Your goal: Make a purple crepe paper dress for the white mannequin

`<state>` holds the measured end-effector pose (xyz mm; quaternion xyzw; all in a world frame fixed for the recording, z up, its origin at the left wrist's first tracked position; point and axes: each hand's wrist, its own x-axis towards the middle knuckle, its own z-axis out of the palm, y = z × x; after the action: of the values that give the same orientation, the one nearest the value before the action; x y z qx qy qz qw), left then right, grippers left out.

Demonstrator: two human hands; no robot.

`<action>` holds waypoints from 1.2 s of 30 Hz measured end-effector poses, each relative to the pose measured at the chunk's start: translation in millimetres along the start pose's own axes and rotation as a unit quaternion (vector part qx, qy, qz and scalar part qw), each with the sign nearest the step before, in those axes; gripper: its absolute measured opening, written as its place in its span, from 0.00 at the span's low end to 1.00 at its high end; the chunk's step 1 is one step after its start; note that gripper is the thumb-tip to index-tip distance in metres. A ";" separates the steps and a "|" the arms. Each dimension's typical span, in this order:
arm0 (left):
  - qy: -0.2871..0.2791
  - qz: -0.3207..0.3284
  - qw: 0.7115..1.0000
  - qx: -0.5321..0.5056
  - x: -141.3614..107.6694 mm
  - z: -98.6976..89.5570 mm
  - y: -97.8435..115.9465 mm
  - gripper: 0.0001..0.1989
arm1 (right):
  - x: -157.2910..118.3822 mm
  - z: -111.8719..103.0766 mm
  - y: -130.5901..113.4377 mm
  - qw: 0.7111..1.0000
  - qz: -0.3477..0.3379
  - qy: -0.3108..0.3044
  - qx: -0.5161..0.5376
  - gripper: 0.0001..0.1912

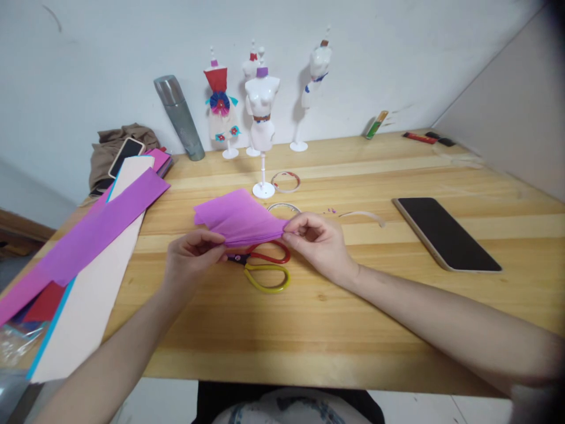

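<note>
1. Bare left forearm (132, 341) is reaching in from the lower left, nearest the camera. Its left hand (189, 253) is pinching the near edge of a purple sheet (241, 215) between thumb and fingers.
2. Right hand (320, 244) is closing thumb and forefinger on the sheet's right corner, and the near edge is running fairly straight between both grips.
3. Narrow folds appear to be forming along that edge, while the far part is fanning out loosely above the table (353, 341). Judging from this, the edge is partly gathered and the wider part is remaining unfolded; no fastening is showing.
4. Scissors (256, 268) are lying just below the sheet, their blades partly hidden near the left hand.
5. Beyond, the front mannequin (262, 112) is wearing just a neck band and a waist band, whereas the dressed mannequin (218, 106) is carrying a red top, rosette and pale skirt.
6. Farther left, a purple strip (110, 227) is crossing a white strip (97, 312); a large phone (445, 232) is resting well to the right.
</note>
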<state>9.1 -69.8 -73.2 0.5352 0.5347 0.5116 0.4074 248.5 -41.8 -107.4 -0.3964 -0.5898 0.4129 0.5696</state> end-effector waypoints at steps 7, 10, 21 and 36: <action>0.027 0.012 0.999 0.040 -0.2 1.8 1.7 0.10 | -1.5 -1.8 4.3 0.999 0.013 -0.028 0.030 0.06; 0.026 0.020 0.997 0.071 0.3 1.0 -1.4 0.10 | -1.7 -1.7 5.1 0.999 0.017 -0.030 0.022 0.08; 0.035 0.082 0.991 0.096 -1.2 1.7 -7.7 0.05 | 1.1 -4.1 1.1 0.993 -0.058 -0.035 -0.095 0.07; 0.042 -0.008 0.999 0.010 -1.4 2.1 -2.8 0.05 | 1.6 0.9 4.3 0.995 0.089 -0.019 0.033 0.08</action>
<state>10.8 -70.7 -76.5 0.5128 0.5606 0.5247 0.3838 247.6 -38.8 -110.9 -0.4204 -0.5492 0.4882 0.5323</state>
